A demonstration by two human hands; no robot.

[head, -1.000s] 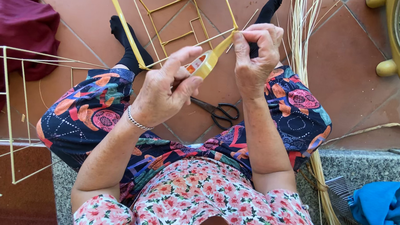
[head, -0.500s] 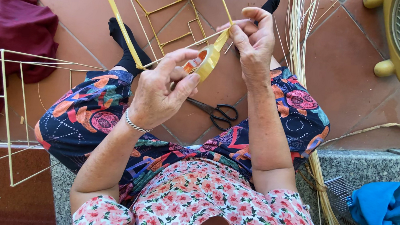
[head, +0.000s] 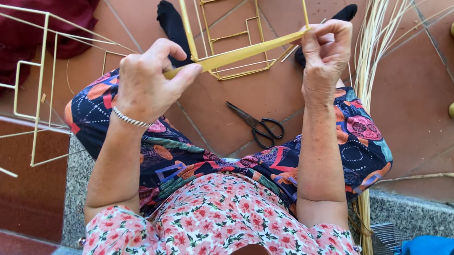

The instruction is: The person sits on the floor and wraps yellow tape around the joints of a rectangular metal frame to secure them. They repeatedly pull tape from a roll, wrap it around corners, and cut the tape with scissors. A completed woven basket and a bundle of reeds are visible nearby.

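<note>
You are pinching a yellow strip (head: pixel 242 52) taut between left hand (head: pixel 146 79) and right hand (head: pixel 324 51), above open floor (head: pixel 421 95); scissors (head: pixel 257 126) are lying below. The wire frame (head: pixel 229 35) is running off the top edge.

Scissors (head: pixel 257 126) lie on the floor (head: pixel 420 111) between the knees, below the strip (head: pixel 239 54) stretched between both hands.

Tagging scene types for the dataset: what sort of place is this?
Probably a home patio or terrace used for cane or wicker handwork. Terracotta floor tiles and a stone step form the setting; a bundle of cane strands and wire frames lie around, with scissors on the floor.
</note>
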